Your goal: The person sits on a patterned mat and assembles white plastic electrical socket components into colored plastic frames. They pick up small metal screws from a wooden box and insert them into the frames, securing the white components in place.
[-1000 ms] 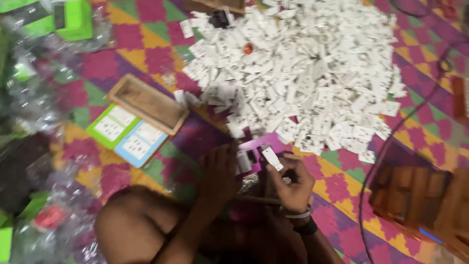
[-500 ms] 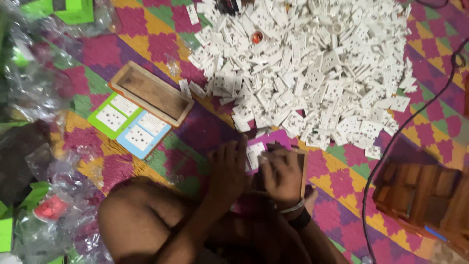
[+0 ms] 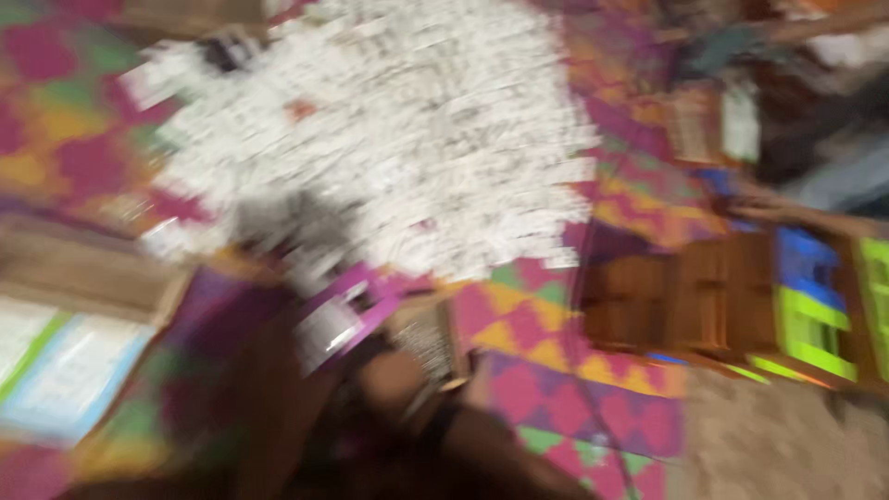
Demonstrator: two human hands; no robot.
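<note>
Blurring: heavy, whole head view smeared.
Hands: both low centre, right hand [image 3: 398, 389] wearing a wrist bangle; left hand [image 3: 278, 370] just beside.
Fingers: state cannot be told.
Purple-and-white packet [image 3: 343, 319]: at the hands, just below the white pile [image 3: 389, 139].
Floor: patterned mat [image 3: 556, 324].

Home floor workspace: patterned mat [image 3: 556, 324], white parts heap [image 3: 398, 139].

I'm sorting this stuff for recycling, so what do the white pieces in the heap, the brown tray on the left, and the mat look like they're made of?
The view is blurred, so loosely: the white pieces look like hard matte plastic, small and uniformly white. The brown tray looks like unpainted wood, warm brown with a raised rim. The mat looks woven, with a flat checked pattern in pink, yellow and green.
</note>
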